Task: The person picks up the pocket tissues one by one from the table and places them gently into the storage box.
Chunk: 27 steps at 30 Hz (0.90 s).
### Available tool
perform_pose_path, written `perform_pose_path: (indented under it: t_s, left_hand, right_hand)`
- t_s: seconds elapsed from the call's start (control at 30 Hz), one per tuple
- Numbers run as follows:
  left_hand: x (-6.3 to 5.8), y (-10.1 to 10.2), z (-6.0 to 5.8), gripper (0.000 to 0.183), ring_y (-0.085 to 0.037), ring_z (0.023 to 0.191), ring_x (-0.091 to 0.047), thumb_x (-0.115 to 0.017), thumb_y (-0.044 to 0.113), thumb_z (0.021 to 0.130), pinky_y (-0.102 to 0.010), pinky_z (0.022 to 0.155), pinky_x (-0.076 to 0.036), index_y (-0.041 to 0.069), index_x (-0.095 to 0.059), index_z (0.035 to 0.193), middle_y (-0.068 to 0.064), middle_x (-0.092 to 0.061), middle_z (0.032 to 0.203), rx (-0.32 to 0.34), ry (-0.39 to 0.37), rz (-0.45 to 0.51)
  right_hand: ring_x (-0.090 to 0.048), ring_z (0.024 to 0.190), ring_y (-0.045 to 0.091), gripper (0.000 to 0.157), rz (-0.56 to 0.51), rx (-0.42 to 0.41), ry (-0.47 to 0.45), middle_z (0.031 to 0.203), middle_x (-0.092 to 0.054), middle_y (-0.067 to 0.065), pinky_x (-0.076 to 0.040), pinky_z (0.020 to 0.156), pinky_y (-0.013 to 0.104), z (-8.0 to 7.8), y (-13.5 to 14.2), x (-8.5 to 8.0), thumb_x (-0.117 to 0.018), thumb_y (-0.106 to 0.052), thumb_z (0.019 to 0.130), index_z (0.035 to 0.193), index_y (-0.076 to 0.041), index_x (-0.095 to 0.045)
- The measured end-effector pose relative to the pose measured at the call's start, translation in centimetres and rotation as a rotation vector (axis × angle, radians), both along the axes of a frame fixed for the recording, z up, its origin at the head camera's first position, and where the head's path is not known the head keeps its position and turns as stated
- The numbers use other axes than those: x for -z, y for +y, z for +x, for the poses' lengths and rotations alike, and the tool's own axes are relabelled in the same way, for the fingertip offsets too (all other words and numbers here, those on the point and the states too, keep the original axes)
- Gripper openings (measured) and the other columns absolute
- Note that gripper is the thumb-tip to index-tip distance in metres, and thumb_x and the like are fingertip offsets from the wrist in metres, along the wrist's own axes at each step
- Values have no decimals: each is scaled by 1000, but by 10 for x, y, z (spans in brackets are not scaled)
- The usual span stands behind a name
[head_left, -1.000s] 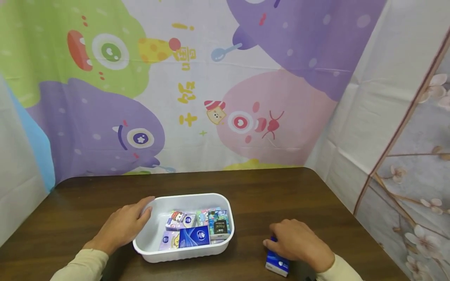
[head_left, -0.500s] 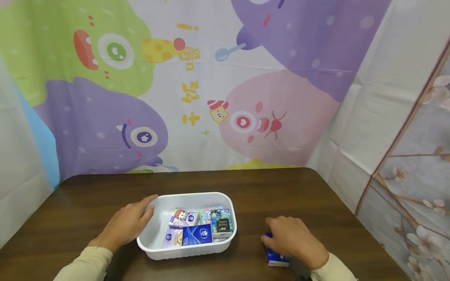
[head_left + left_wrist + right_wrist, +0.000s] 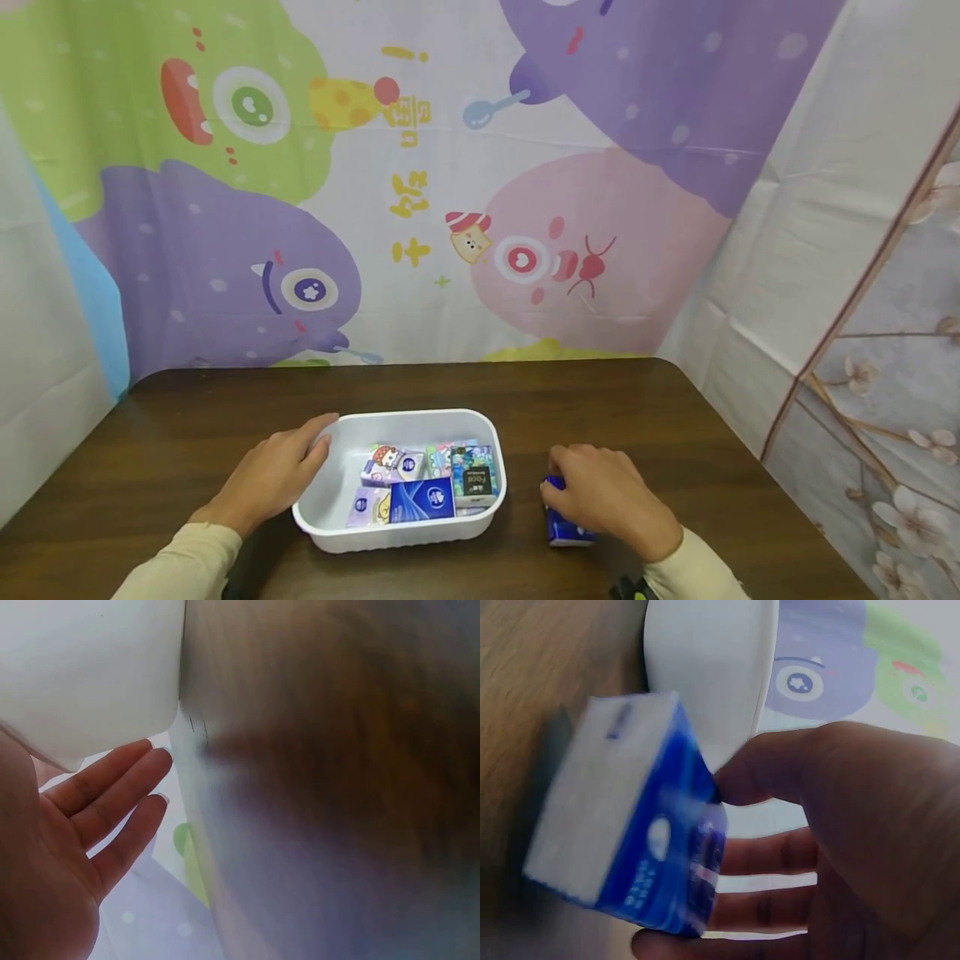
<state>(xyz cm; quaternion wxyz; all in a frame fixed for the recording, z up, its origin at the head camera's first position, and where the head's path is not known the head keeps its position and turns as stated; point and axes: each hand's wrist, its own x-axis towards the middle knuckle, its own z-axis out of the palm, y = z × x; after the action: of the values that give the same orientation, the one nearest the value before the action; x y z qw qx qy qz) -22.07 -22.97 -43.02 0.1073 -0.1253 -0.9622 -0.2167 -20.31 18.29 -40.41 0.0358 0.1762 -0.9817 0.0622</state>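
My right hand (image 3: 611, 500) grips a blue tissue pack (image 3: 566, 523) close over the table, right of the white plastic basin (image 3: 401, 540). In the right wrist view the pack (image 3: 656, 825) is tilted, its pale end facing the camera, with the thumb on one edge and the fingers behind it. My left hand (image 3: 266, 477) rests at the basin's left rim; its fingers (image 3: 124, 791) are spread and fairly straight along the outside wall, the thumb mostly hidden by the rim in the left wrist view. Inside the basin lie several packs, including a blue tissue pack (image 3: 422, 500).
Also in the basin are a lilac cartoon pack (image 3: 392, 467) and a dark-labelled "Face" pack (image 3: 474, 477). The brown wooden table (image 3: 585, 408) ends at a cartoon-print curtain (image 3: 420, 317), and a flower-print cloth (image 3: 885, 467) hangs at the right.
My right hand has moved left towards the basin with the blue tissue pack. The head view has shifted slightly; the left hand stays at the basin's rim.
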Motion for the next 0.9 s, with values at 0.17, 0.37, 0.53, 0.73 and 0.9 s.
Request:
perform_pose_path:
  t_s: [0.17,0.37,0.53,0.73,0.9]
  left_hand:
    - [1,1,-1,42,-41,110,-64,-50,27,105,-62,91,-47,11,-55,142,-18,-66,127,4,9,0]
    - [2,0,0,42,-41,110,-64,-50,27,105,-61,90,-48,10,-55,143,-18,-66,127,4,17,0]
    - [0,-2,1,43,-41,112,-63,-48,28,105,-62,92,-47,9,-54,144,-19,-64,129,3,-14,9]
    - [0,-1,-1,43,-41,111,-63,-49,27,105,-62,91,-47,9,-54,143,-19,-65,129,11,1,6]
    - [1,-2,0,42,-41,111,-63,-50,27,105,-62,91,-47,10,-55,143,-18,-65,129,12,2,12]
  right_hand:
    - [-51,67,12,17,-16,50,20,79,-57,-10,-45,58,39,-3,-6,-4,-65,-38,84,89,-22,-66]
    - [-56,70,11,14,-66,49,124,82,-62,-11,-48,59,39,-6,-16,-8,-65,-38,83,87,-24,-67]
    - [-57,71,10,19,-92,47,133,85,-65,-9,-50,63,40,-10,-24,-11,-65,-40,84,91,-23,-70]
    - [-56,70,10,21,-148,78,154,85,-65,-10,-51,65,40,-18,-28,-17,-66,-42,85,90,-23,-71]
    - [-57,69,10,16,-185,56,196,81,-63,-12,-49,62,38,-25,-38,-24,-65,-40,84,86,-25,-69]
